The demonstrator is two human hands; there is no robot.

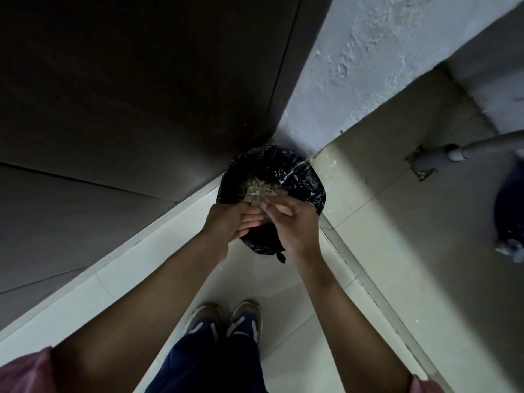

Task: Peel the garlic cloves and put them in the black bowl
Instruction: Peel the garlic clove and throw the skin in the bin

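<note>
head view | looks steeply down | close above hands [295, 228] | floor [283, 285] beyond

Heap of pale, papery garlic skins [262, 190] inside black-lined bin [307, 180]

text: none legible | labels: none | brands: none (dim light, shoes unmarked)

Hidden, blurred, clipped
Near rim of bin bag [300, 177] behind left hand [226, 224] and right hand [296, 225]; pale scraps [261, 190] too blurred to identify; pipe [453, 152] clipped at right.
</note>
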